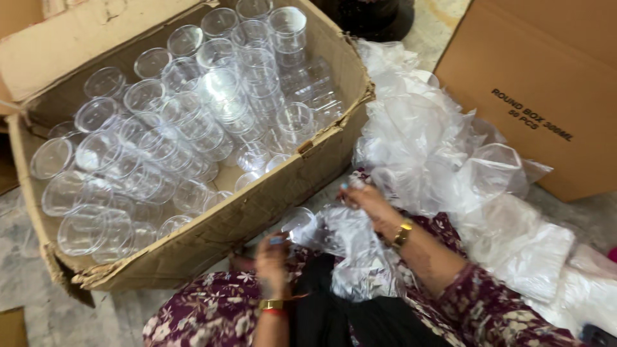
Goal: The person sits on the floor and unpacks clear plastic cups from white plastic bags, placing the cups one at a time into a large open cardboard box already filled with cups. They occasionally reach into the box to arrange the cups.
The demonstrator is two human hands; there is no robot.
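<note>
Both hands pinch a clear plastic bag (350, 247) over the lap: left hand (273, 260) at its near edge, right hand (369, 202) higher, beside the carton (257, 205) of clear cups (193, 122).

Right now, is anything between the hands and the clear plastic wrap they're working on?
Nothing visible. The left hand and the right hand both grip the crumpled clear wrap directly, in the lap.

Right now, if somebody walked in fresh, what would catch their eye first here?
Probably the big open cardboard box on the left, crammed with stacked clear plastic cups. Next, the heap of crumpled clear plastic bags on the right. In front, the left hand and right hand handle one clear bag.
</note>
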